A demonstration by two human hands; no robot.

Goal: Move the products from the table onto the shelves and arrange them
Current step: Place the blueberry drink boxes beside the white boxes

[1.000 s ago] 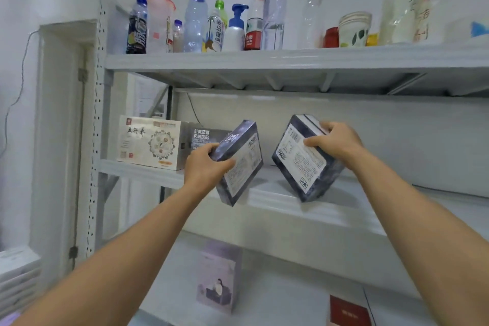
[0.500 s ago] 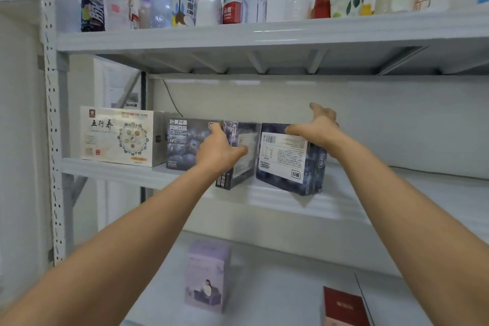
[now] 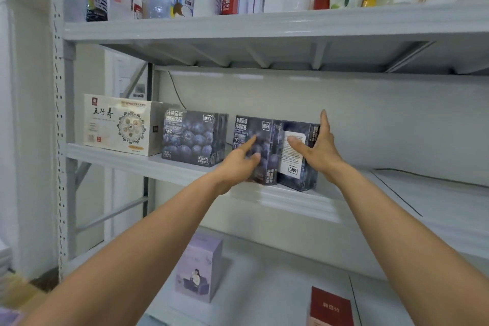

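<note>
Head view, only one. Middle shelf (image 3: 169,164) as landmark. On it, from its left end: cream box (image 3: 119,124), blueberry box (image 3: 191,137), small gap, then two more dark boxes side by side, touching. Left box (image 3: 260,140) front face out, upright. Right box (image 3: 296,156) label side out, print running sideways, so apparently turned on its side or end; bottom corner at shelf's front lip.

Left hand (image 3: 238,167): grip released, fingers (image 3: 250,141) flat on left box's front, pushing or steadying, not wrapped round it. Right hand (image 3: 321,151): grip released too, palm against right box's right side, thumb (image 3: 295,144) across its label face, fingers up.

Progress, as judgement: both boxes landed on middle shelf, placing done, now the squaring-up step. Left to do: close gap to blueberry box, push both back from the lip, probably turn right box to face front like the others. Shelf right of the pair bare.

Above middle shelf: top shelf (image 3: 264,26) full of bottles and cups. Below it: purple box (image 3: 198,270) and red box (image 3: 330,307) on lower shelf (image 3: 264,259).

Table not in view, so remaining products there cannot tell.
</note>
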